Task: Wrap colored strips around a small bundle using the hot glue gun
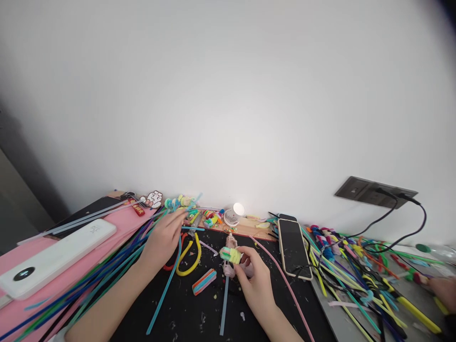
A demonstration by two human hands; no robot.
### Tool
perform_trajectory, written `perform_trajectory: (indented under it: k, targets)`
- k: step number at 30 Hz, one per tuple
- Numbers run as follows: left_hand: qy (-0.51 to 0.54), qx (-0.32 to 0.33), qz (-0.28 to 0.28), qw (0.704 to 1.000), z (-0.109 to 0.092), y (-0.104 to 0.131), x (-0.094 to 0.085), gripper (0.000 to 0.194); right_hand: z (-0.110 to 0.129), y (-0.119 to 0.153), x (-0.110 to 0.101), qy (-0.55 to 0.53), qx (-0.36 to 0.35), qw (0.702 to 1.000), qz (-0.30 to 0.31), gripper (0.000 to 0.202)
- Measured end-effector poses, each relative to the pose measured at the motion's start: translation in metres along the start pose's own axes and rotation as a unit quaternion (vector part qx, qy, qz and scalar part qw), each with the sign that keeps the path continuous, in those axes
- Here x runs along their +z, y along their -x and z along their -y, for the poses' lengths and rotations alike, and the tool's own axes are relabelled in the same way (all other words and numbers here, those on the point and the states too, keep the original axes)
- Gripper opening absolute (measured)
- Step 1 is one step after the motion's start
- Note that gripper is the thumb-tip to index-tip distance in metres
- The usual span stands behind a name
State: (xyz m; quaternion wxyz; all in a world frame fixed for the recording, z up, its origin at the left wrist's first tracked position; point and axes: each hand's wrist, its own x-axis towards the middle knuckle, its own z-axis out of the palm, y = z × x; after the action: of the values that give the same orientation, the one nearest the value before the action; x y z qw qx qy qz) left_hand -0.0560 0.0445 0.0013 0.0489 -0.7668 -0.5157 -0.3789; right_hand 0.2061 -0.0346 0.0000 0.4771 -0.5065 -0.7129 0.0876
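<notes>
My right hand [254,278] pinches a small fuzzy bundle [231,255] of yellow, green and pink pipe cleaner between thumb and fingers. Right by it, a pale pinkish figure-like piece [230,270] sits at the top of a blue-grey strip [224,306]; whether my hand also touches it is unclear. My left hand [166,237] reaches over the back of the black mat, its fingers drawn together around a light blue pipe cleaner [195,201] that sticks out past the fingertips. A striped orange, white and blue block [204,281] lies between my hands.
On the left are a white power bank [60,256] and long pipe cleaners. A paper cup [234,214] stands by the wall. Right of the black mat [178,318] lie a phone [294,247], pliers [374,280] and charging cables. Another person's hand [440,290] is at far right.
</notes>
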Motion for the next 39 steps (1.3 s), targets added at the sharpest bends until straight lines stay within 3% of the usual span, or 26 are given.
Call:
perform_trajectory:
  k: [5, 9, 13, 20, 24, 28, 33, 36, 39]
  targets:
    - [0.134, 0.111, 0.105, 0.979, -0.025, 0.008, -0.001, 0.039, 0.001, 0.000, 0.001, -0.019, 0.016, 1.000, 0.014, 0.025]
    - [0.173, 0.106, 0.163, 0.966, -0.050, 0.013, -0.007, 0.031, 0.001, 0.004, 0.004, -0.068, 0.026, 0.996, 0.051, 0.033]
    - [0.209, 0.099, 0.212, 0.950, -0.062, 0.014, -0.011, 0.031, 0.001, 0.007, 0.007, -0.098, 0.020, 0.992, 0.081, 0.035]
    - [0.250, 0.074, 0.196, 0.945, -0.060, 0.018, 0.003, 0.020, 0.002, 0.009, 0.006, -0.114, 0.029, 0.988, 0.096, 0.037]
    - [0.268, 0.069, 0.176, 0.945, -0.058, 0.018, 0.006, 0.016, 0.003, 0.011, 0.001, -0.110, 0.011, 0.988, 0.108, 0.048]
    - [0.280, 0.104, 0.165, 0.940, -0.060, 0.018, 0.004, 0.017, 0.006, 0.009, -0.006, -0.109, -0.029, 0.986, 0.120, 0.048]
    - [0.292, 0.147, 0.200, 0.924, -0.068, 0.017, -0.003, 0.017, 0.008, 0.002, -0.011, -0.116, -0.040, 0.979, 0.165, 0.046]
    - [0.292, 0.142, 0.211, 0.922, -0.069, 0.017, -0.002, 0.016, 0.004, 0.002, -0.010, -0.108, -0.028, 0.985, 0.133, 0.044]
    - [0.279, 0.124, 0.211, 0.929, -0.063, 0.019, 0.003, 0.017, -0.004, 0.003, -0.009, -0.097, 0.018, 0.994, 0.037, 0.045]
